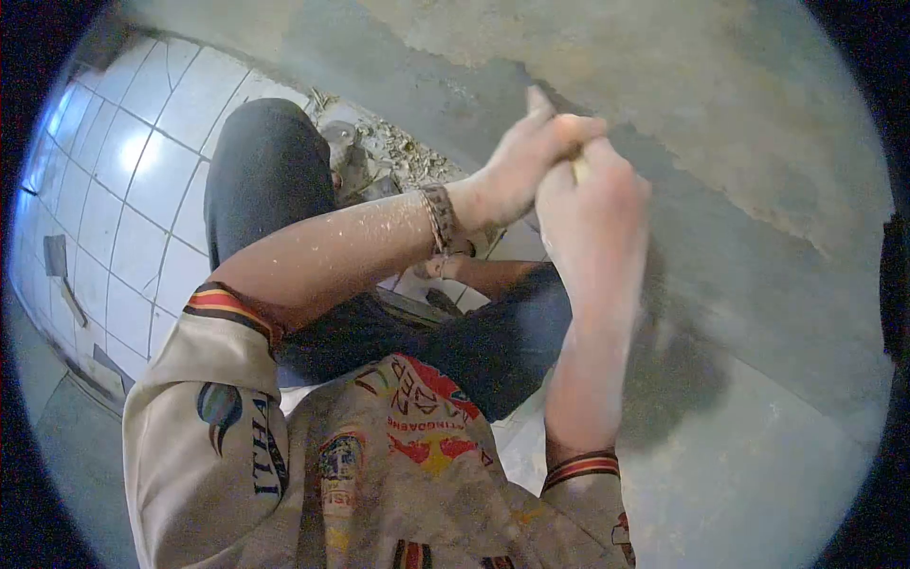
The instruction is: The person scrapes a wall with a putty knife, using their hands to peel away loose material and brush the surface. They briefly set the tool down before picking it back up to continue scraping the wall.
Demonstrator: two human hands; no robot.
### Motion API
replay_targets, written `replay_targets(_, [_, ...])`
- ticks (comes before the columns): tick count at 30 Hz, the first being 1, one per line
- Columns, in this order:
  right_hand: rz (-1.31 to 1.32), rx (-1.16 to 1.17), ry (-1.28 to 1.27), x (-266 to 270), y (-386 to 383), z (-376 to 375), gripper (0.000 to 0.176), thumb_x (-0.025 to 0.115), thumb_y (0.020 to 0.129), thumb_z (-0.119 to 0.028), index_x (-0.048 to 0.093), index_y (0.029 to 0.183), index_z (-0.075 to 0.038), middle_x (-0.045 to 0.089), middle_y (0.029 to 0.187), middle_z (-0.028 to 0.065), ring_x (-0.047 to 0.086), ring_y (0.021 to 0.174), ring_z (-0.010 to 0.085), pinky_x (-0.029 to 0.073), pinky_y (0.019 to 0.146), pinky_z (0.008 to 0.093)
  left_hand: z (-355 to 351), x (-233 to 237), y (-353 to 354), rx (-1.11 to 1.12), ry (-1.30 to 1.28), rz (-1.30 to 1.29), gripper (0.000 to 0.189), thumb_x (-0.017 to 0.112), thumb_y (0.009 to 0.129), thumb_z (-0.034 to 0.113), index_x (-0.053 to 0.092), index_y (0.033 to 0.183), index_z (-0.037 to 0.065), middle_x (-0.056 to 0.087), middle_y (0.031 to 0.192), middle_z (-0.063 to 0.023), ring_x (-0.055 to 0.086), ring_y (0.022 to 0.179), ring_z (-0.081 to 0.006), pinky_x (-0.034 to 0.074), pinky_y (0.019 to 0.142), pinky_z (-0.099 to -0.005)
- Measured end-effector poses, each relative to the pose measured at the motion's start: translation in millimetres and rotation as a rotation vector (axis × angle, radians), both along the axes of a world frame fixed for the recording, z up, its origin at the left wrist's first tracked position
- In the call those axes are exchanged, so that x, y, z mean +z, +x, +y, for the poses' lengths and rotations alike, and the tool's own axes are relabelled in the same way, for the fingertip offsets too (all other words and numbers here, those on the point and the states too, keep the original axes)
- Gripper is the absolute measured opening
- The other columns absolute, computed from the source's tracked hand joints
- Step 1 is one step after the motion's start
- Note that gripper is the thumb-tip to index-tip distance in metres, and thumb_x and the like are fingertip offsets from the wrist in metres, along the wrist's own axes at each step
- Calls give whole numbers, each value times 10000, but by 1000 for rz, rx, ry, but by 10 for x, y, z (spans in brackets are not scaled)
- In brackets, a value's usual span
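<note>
My left hand (517, 166), with a brown braided bracelet (439, 218) at its wrist, meets my right hand (597, 190) in front of the wall. The fingers of both hands are closed and pressed together, with one left digit pointing up. A small pale yellowish bit (580, 171) shows between them; its kind is hidden by the fingers. Pale dust and flecks cover my left forearm. My right hand is slightly blurred.
Wood shavings (408, 152) lie on the white tiled floor (142, 204) along the stained wall (701, 95). My bent legs are below my arms. A dark flat-bladed tool with a handle (64, 275) lies far left.
</note>
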State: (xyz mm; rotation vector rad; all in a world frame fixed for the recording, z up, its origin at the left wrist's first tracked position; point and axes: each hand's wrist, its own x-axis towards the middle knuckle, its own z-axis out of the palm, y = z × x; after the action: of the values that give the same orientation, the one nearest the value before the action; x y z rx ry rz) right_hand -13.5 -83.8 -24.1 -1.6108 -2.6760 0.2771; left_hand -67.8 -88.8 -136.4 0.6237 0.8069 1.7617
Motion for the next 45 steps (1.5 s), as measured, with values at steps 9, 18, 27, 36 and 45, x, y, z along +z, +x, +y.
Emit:
replay_targets(9, [-7,25,21,-42,-1,-11,244,502,839,-148,621,958,27,631,872,283,598,890,469,468,769,517,62,-182,29,14,-11,-29,528,578,895,339,424,1197,-66,580,1028,-119,545,966,-151,464,840,-277])
replay_targets(18, [34,55,67,-8,11,-131,213,508,843,-137,617,967,-3,631,845,279,603,860,464,460,748,535,46,-76,-73,-156,-3,-102,254,567,921,281,546,1025,50,543,943,-17,492,869,-82,437,779,-270])
replay_targets(27, [59,72,40,-14,19,-132,222,495,855,-131,617,943,32,630,867,284,603,875,465,463,753,525,-71,-194,-54,171,177,453,349,581,936,193,515,1238,31,553,1060,-44,511,988,-140,435,891,-298])
replay_targets(36, [74,77,120,-125,57,-129,218,487,852,-128,627,915,27,639,852,279,608,866,465,467,772,537,114,-374,4,406,309,555,272,541,936,227,589,1113,27,595,899,-122,561,802,-199,465,723,-315])
replay_targets(45, [113,91,151,-98,34,-158,220,499,845,-150,635,886,18,636,842,284,606,860,472,461,763,552,162,-411,-9,98,175,174,293,546,910,213,590,1139,37,598,936,-100,552,868,-178,462,784,-331])
